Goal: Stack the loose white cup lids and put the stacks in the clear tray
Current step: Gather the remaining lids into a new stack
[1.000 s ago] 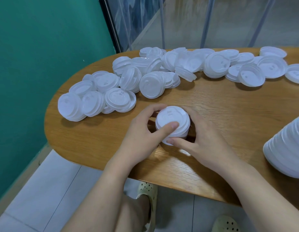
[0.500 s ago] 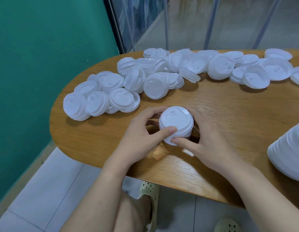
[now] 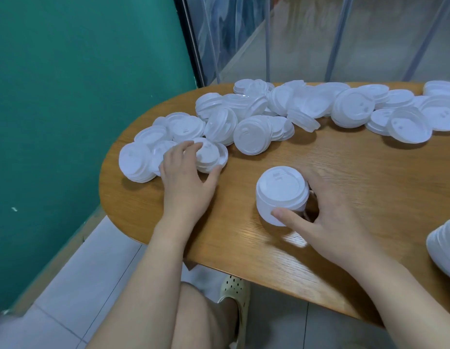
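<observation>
A person sits at a rounded wooden table (image 3: pixel 344 172) beside a teal wall (image 3: pixel 80 96), sorting white plastic cup lids. The job looks to be in its middle stretch. One short stack of lids (image 3: pixel 281 195) stands upright on the table near the front edge, its top lid showing a raised rim and a small sip tab. The right hand (image 3: pixel 327 222) holds this stack from the side, the thumb pressed against its near wall and the fingers curled round the far side, mostly hidden behind it. The left hand (image 3: pixel 186 177) reaches well apart to the left, where it rests on a small pile of lids (image 3: pixel 209 154), fingers spread over the top and thumb hooked at the near edge, as if about to gather it; the grip looks loose rather than closed tight. Behind both hands, a long drift of loose lids (image 3: pixel 307 109) runs along the back of the table from the left end to the right edge of view. Many lie tilted or overlapping, some already nested in twos and threes, so a good deal of stacking seems left. At the far right edge, part of a larger leaning stack (image 3: pixel 445 248) shows, cut off by the frame. No clear tray can be seen from here, so whether any stacks have been put away cannot be told. The lids look thin, glossy and slightly translucent, light enough to slide easily.
</observation>
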`<action>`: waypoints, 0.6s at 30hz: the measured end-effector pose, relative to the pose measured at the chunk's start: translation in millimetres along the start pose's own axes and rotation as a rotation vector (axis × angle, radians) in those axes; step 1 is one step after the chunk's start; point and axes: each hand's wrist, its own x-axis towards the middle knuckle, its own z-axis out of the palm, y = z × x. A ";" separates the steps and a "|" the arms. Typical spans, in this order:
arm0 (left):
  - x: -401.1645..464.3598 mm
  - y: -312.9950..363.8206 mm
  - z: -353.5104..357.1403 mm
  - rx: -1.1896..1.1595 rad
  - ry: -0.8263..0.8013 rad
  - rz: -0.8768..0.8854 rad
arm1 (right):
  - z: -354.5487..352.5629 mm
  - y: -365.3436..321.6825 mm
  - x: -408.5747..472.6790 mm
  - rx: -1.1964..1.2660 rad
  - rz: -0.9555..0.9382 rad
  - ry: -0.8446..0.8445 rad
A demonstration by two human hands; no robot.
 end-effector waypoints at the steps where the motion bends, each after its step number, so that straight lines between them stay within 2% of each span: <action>1: 4.2 -3.7 2.2 0.032 -0.030 -0.028 | 0.3 0.4 0.1 0.002 0.001 0.003; 4: 8.7 -5.3 12.5 0.079 -0.084 -0.063 | 0.9 -0.3 0.2 0.013 0.004 -0.003; 13: 12.5 -4.3 20.0 0.041 0.019 -0.092 | 1.2 -6.9 0.2 0.029 -0.001 -0.002; 18: 7.9 -0.1 10.5 -0.054 0.051 -0.081 | 1.2 -6.4 0.8 0.036 -0.003 -0.007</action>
